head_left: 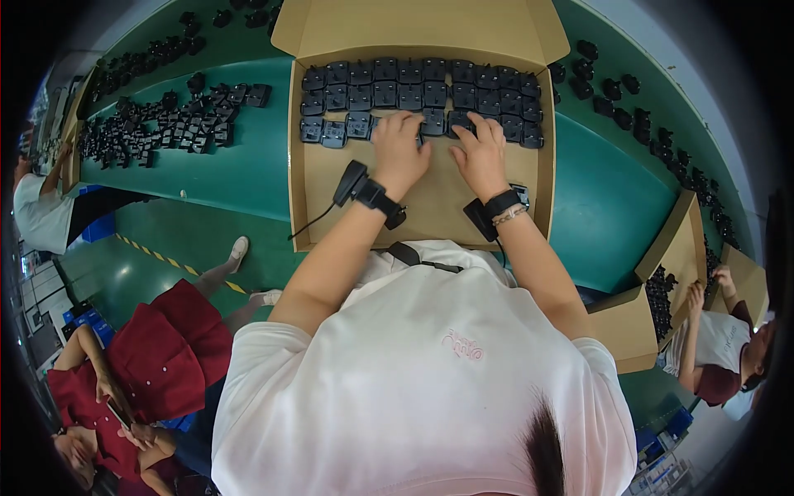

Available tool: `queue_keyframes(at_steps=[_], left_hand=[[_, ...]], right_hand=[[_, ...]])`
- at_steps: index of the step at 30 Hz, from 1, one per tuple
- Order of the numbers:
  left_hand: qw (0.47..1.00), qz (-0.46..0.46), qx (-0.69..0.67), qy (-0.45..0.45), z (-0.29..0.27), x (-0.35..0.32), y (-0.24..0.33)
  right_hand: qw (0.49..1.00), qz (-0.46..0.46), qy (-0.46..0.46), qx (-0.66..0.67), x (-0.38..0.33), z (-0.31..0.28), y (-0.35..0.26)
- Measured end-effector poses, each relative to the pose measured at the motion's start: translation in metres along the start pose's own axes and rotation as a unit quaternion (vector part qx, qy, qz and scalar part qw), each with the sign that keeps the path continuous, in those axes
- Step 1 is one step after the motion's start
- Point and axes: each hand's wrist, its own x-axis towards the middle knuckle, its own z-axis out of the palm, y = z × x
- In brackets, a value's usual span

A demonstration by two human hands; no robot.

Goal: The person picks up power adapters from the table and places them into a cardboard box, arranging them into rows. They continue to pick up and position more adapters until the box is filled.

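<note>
An open cardboard box (331,194) lies in front of me. Rows of black plug adapters (385,91) with their metal pins up fill its far part. My left hand (399,153) rests with outstretched fingers over the nearest row, the thumb apart from them. What lies under those fingers is hidden. Just to the right, my right hand (481,157) has its fingers spread at the edge of another black adapter (461,124) in that row, touching it. Both wrists carry black straps with small black devices, one device (351,183) beside my left wrist trailing a cable.
Many loose black adapters (178,124) lie on the green table (256,186) to the left. More adapters (641,124) run along a belt at the right. Another cardboard box (624,331) stands right, near a person. Two other people are at the left.
</note>
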Motion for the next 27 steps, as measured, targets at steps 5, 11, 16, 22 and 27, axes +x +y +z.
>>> queue_keyframes(at_steps=[5, 11, 16, 22, 27], left_hand=[[0.995, -0.042, 0.075, -0.054, -0.029, -0.009, -0.004], [0.992, -0.034, 0.095, -0.073, -0.024, -0.009, -0.004], [0.993, -0.011, 0.092, -0.069, -0.021, -0.006, -0.017], [0.994, -0.01, 0.091, -0.052, -0.016, -0.011, -0.022], [0.995, -0.006, 0.086, -0.046, -0.014, -0.014, -0.023]], right_hand=[[1.0, 0.011, -0.009, -0.025, 0.009, 0.008, -0.008], [0.999, -0.02, 0.0, -0.037, 0.021, 0.01, -0.015], [0.999, -0.037, 0.008, -0.008, 0.032, 0.015, -0.013], [0.998, -0.054, -0.033, -0.002, 0.042, 0.019, -0.012], [0.992, -0.114, -0.053, 0.007, 0.046, 0.03, -0.003]])
